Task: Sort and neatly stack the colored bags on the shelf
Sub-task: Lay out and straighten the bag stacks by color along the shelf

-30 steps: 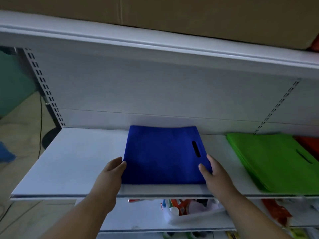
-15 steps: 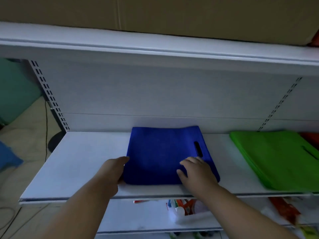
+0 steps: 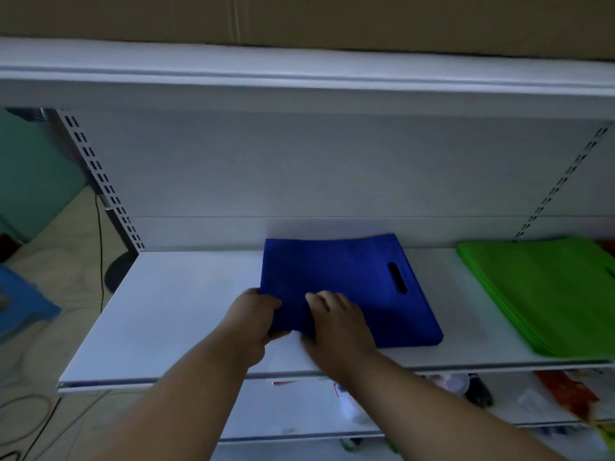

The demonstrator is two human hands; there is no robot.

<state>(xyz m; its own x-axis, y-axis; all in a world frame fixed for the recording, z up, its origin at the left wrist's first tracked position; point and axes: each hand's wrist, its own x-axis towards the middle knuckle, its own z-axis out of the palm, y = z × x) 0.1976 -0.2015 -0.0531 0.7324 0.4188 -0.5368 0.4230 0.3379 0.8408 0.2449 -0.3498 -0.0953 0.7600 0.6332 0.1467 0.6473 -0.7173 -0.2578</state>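
Note:
A stack of blue bags [image 3: 346, 277] with a slot handle lies flat in the middle of the white shelf [image 3: 186, 307]. My left hand [image 3: 254, 324] grips the stack's near left corner, thumb on top and fingers under the edge. My right hand [image 3: 336, 322] rests on top of the stack beside it, fingers bent over the near left part. A stack of green bags [image 3: 545, 294] lies at the shelf's right end, apart from the blue ones.
A red bag edge [image 3: 607, 244] shows behind the green stack. The lower shelf [image 3: 299, 410] holds mixed small goods. A blue stool [image 3: 23, 304] and cables are on the floor at left. An upper shelf [image 3: 299, 71] overhangs.
My right hand slid from the stack's right edge leftward to the near left part. My left hand closed on the left corner, which now lifts slightly.

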